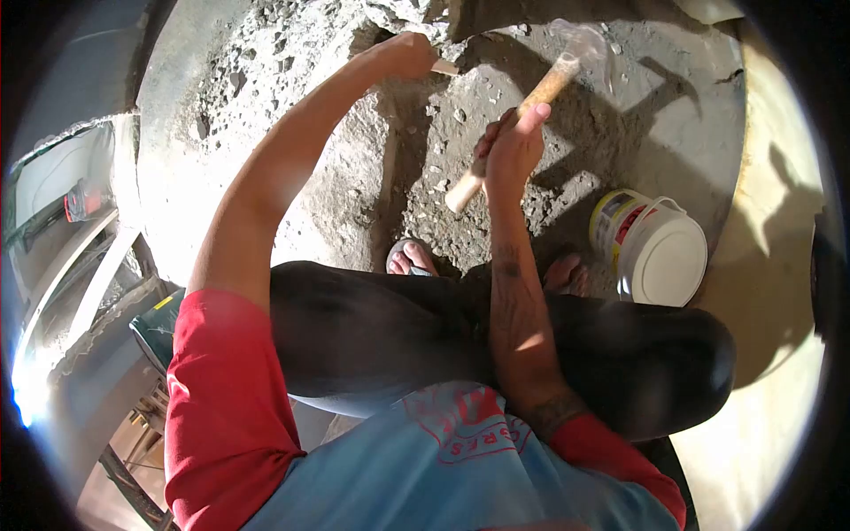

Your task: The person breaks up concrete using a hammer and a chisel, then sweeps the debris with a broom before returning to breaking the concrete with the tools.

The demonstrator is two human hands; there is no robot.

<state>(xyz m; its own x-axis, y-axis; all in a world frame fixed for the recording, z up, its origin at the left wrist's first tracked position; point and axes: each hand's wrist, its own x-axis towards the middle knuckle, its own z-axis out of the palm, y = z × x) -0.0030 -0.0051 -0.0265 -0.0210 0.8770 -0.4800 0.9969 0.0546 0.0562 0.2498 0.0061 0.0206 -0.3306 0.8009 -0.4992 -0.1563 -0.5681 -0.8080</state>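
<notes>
My right hand (513,159) is closed around the wooden handle of a hammer (551,84). The hammer is raised at a slant, and its head at the top is smeared by motion. To the upper left, my left hand (409,57) is closed on a chisel (446,67). Only the chisel's short, pale end shows past my fingers; the rest is hidden by the hand. Beneath my left forearm lies a large, rough block of pale rock (341,190), brightly lit. The hammer's head is to the right of the chisel, apart from it.
Rubble (460,115) and grey dust cover the ground around my sandalled feet (412,258). A white-lidded bucket (668,257) stands near my right knee. A pale wall (770,257) curves along the right side. A dark green container (155,332) sits at my left.
</notes>
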